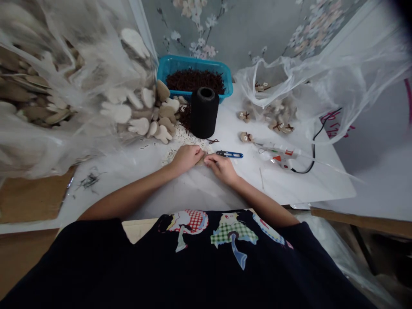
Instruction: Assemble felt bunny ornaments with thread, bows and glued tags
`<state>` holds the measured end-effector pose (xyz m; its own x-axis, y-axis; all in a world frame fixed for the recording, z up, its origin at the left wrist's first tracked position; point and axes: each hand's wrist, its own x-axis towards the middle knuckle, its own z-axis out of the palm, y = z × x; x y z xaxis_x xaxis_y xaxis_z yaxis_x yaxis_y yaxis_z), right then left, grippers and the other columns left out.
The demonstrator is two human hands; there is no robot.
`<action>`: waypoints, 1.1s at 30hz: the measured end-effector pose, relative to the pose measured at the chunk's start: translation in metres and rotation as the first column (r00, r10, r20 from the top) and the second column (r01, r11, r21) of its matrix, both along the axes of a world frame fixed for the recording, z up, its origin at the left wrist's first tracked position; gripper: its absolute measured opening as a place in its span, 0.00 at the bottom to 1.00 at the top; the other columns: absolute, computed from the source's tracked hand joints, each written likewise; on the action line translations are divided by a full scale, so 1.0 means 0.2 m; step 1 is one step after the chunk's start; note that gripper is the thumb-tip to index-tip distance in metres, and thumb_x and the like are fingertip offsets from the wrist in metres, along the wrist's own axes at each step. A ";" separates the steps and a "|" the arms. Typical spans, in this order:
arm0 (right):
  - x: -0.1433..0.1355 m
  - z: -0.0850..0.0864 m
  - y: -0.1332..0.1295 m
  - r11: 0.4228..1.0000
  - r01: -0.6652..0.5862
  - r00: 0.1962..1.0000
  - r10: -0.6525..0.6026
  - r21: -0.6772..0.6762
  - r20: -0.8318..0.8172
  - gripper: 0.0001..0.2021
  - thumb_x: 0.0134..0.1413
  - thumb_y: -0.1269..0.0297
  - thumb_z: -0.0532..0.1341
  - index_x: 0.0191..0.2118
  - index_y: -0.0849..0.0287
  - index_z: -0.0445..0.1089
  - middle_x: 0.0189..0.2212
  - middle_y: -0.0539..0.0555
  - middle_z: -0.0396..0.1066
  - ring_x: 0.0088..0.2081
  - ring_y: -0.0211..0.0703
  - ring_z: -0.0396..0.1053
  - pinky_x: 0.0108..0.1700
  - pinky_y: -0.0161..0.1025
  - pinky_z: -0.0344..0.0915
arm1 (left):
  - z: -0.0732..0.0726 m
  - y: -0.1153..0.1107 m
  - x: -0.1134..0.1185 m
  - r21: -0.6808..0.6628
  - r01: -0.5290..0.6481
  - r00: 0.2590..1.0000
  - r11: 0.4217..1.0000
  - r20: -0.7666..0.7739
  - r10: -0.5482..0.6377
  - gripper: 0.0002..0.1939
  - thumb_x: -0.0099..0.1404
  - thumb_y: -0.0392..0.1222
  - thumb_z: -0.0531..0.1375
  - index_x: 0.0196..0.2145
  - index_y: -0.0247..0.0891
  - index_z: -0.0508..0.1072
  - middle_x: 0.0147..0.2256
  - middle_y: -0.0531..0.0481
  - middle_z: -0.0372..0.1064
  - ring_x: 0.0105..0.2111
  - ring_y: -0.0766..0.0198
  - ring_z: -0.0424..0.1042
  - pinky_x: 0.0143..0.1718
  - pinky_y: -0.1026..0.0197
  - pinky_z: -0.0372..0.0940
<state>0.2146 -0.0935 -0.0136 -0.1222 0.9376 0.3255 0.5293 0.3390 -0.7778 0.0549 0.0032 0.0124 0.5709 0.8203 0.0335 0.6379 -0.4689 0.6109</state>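
My left hand [189,156] and my right hand [222,166] meet over the white table, fingers closed around a small beige piece [201,161], mostly hidden between them. Just beyond my right hand lies a blue and black thread snipper [229,154]. A black spool [204,113] stands upright behind my hands, with a small dark brown bow [213,141] near its base. Tiny pale labels [174,148] are scattered beside my left hand. Finished-looking beige pieces with brown bows [246,137] sit to the right.
A blue basket [227,86] of brown strands stands at the back. Beige and white felt shapes [117,112] spill from plastic on the left. A glue gun [283,161] with a black cord [313,151] and a clear bag [277,77] are at right.
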 end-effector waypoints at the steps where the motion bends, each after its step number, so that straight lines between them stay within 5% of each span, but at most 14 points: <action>1: 0.01 0.01 -0.01 0.999 0.014 1.000 -0.014 -0.033 0.000 0.11 0.65 0.62 0.52 0.36 0.58 0.70 0.28 0.52 0.73 0.30 0.39 0.69 0.37 0.35 0.65 | 0.00 0.00 -0.01 0.010 0.003 1.000 1.000 -0.007 -0.003 0.12 0.58 0.38 0.55 0.18 0.38 0.63 0.17 0.54 0.58 0.21 0.65 0.55 0.27 0.61 0.47; 5: 0.06 0.03 -0.05 0.994 0.002 1.000 -0.001 -0.113 0.012 0.10 0.62 0.63 0.54 0.32 0.58 0.70 0.24 0.49 0.71 0.26 0.37 0.68 0.35 0.35 0.64 | -0.01 0.01 -0.04 0.033 0.003 1.000 0.999 -0.015 -0.002 0.10 0.57 0.38 0.54 0.19 0.39 0.62 0.18 0.52 0.58 0.22 0.63 0.55 0.29 0.60 0.48; 9: 0.06 0.02 -0.04 0.969 0.010 0.984 -0.054 -0.248 -0.171 0.09 0.59 0.61 0.56 0.31 0.58 0.69 0.24 0.50 0.71 0.26 0.38 0.69 0.34 0.36 0.66 | 0.00 0.00 -0.04 0.046 0.019 0.999 0.999 0.032 -0.020 0.15 0.60 0.38 0.53 0.18 0.40 0.53 0.19 0.54 0.53 0.22 0.65 0.53 0.29 0.60 0.50; 11: 0.05 0.02 -0.02 0.951 0.021 0.953 -0.112 -0.307 -0.281 0.08 0.57 0.60 0.57 0.37 0.58 0.67 0.24 0.49 0.72 0.25 0.38 0.71 0.32 0.37 0.68 | 0.01 -0.01 -0.04 0.030 0.044 0.983 0.999 0.176 -0.049 0.18 0.63 0.41 0.52 0.19 0.40 0.49 0.22 0.53 0.56 0.25 0.66 0.57 0.31 0.61 0.54; 15: 0.04 0.04 0.02 0.918 0.034 0.890 -0.208 -0.394 -0.406 0.17 0.50 0.59 0.62 0.45 0.59 0.66 0.22 0.47 0.73 0.23 0.40 0.73 0.31 0.38 0.71 | 0.03 -0.05 -0.06 -0.242 0.241 0.833 0.940 0.548 -0.072 0.18 0.59 0.47 0.62 0.26 0.39 0.55 0.32 0.52 0.62 0.30 0.68 0.65 0.34 0.63 0.62; 18: 0.05 0.08 0.02 0.906 0.016 0.858 -0.229 -0.422 -0.459 0.18 0.48 0.55 0.65 0.42 0.60 0.71 0.22 0.49 0.74 0.24 0.40 0.73 0.32 0.39 0.72 | 0.04 -0.07 -0.06 -0.400 0.321 0.791 0.858 0.612 -0.010 0.20 0.54 0.47 0.66 0.32 0.39 0.58 0.35 0.53 0.62 0.29 0.68 0.68 0.32 0.64 0.65; 20: 0.05 0.11 0.02 0.910 0.000 0.840 -0.225 -0.415 -0.493 0.20 0.49 0.47 0.64 0.38 0.60 0.73 0.21 0.50 0.74 0.23 0.40 0.72 0.31 0.39 0.72 | 0.04 -0.06 -0.05 -0.383 0.336 0.771 0.861 0.637 -0.017 0.20 0.54 0.45 0.67 0.31 0.39 0.57 0.36 0.53 0.63 0.32 0.67 0.70 0.35 0.63 0.66; 24: 0.06 0.16 0.02 0.913 -0.032 0.874 -0.171 -0.406 -0.454 0.27 0.51 0.36 0.59 0.25 0.60 0.72 0.20 0.54 0.73 0.22 0.40 0.71 0.28 0.37 0.69 | 0.07 -0.05 -0.04 -0.267 0.344 0.788 0.900 0.604 -0.122 0.18 0.57 0.43 0.65 0.26 0.39 0.55 0.32 0.52 0.65 0.33 0.66 0.68 0.39 0.61 0.65; 28: 0.07 0.18 0.05 0.934 0.021 0.962 -0.116 -0.357 -0.246 0.22 0.48 0.44 0.66 0.21 0.60 0.71 0.16 0.49 0.69 0.20 0.35 0.65 0.23 0.32 0.59 | 0.11 -0.06 -0.05 -0.173 0.314 0.838 0.933 0.513 -0.187 0.15 0.58 0.44 0.63 0.26 0.38 0.58 0.30 0.52 0.64 0.32 0.66 0.66 0.38 0.60 0.62; 33: 0.06 0.18 0.08 0.945 -0.033 0.958 -0.062 -0.325 -0.279 0.21 0.54 0.51 0.62 0.17 0.59 0.64 0.15 0.47 0.66 0.19 0.32 0.61 0.23 0.32 0.57 | 0.18 -0.11 -0.02 -0.264 0.225 0.725 0.938 0.689 0.020 0.22 0.61 0.51 0.61 0.21 0.39 0.53 0.31 0.48 0.66 0.36 0.61 0.68 0.41 0.57 0.64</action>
<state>0.2272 -0.0783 0.0224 -0.0555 0.9982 0.0237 0.2753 0.0382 -0.9606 0.0514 -0.0186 0.0476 0.5769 0.7922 0.1988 -0.0411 -0.2150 0.9758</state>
